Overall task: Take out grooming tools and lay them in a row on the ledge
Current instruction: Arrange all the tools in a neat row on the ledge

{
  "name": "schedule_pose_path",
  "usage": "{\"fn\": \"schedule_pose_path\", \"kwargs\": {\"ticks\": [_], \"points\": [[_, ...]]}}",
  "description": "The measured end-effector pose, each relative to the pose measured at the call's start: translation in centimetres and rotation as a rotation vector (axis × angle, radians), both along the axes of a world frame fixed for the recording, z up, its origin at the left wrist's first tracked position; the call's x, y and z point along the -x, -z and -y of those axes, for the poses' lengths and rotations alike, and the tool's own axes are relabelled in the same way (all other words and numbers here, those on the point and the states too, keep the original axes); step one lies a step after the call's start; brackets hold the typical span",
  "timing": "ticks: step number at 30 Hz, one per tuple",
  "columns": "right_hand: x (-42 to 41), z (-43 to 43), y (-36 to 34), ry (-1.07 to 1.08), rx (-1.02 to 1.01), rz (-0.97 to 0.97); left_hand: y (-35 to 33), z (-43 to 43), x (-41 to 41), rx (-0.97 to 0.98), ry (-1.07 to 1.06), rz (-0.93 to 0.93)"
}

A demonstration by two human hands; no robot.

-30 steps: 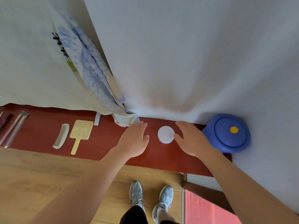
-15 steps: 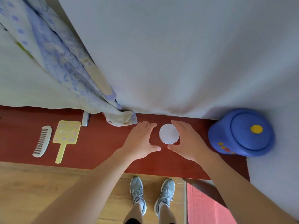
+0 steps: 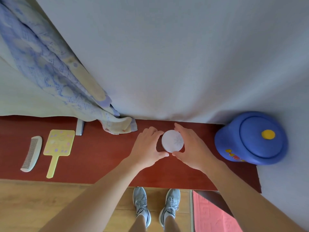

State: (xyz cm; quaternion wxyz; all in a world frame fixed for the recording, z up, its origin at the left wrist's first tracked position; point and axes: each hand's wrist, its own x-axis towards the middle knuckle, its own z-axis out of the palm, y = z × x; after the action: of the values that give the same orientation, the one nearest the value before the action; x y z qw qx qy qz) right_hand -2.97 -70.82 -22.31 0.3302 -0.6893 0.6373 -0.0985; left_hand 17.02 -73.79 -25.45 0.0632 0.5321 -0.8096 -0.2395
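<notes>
Whereas a second ago my hands lay either side of the disc (image 3: 173, 141) with space to spare, they have now closed in. The left hand (image 3: 147, 146) and right hand (image 3: 192, 148) both cup it, fingers curled round its rim and thumbs almost meeting on the near side. The disc itself has not shifted; it lies flat on the ledge (image 3: 103, 156), near the back edge. I read this as a grasp just made, either to nudge the disc into line or to open it; which one I cannot tell.

To the left, well apart from the disc, the comb (image 3: 31, 153) and mirror (image 3: 58, 144) already lie side by side, so the row has started and there is open ledge between them and my hands. A cloth (image 3: 117, 126) hangs down onto the ledge in that stretch and could snag anything slid leftward. A small metal bar (image 3: 80, 127) pokes out from under the curtain (image 3: 167, 64) behind the mirror. The blue pot (image 3: 250, 138) stands to my right, near the ledge's end.
</notes>
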Motion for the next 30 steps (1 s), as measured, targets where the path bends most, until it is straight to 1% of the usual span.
{"fn": "schedule_pose_path", "kwargs": {"ticks": [9,15,19,25,30], "points": [[0.2,-0.1,1.1,0.034,0.024,0.06,0.9,0.1,0.0,0.043,-0.026,-0.055],[0.0,-0.2,1.5,0.066,0.046,0.094,1.0,0.0,-0.1,0.034,-0.033,-0.07],[-0.2,-0.4,1.4,0.074,0.044,0.08,1.0,-0.1,-0.3,0.023,-0.024,-0.068],[-0.6,-0.8,1.4,0.01,0.123,0.06,0.8,-0.4,-0.7,-0.004,-0.012,-0.064],[-0.6,-0.6,0.9,-0.027,0.101,0.02,0.8,-0.7,-0.9,-0.006,-0.006,-0.06]]}}
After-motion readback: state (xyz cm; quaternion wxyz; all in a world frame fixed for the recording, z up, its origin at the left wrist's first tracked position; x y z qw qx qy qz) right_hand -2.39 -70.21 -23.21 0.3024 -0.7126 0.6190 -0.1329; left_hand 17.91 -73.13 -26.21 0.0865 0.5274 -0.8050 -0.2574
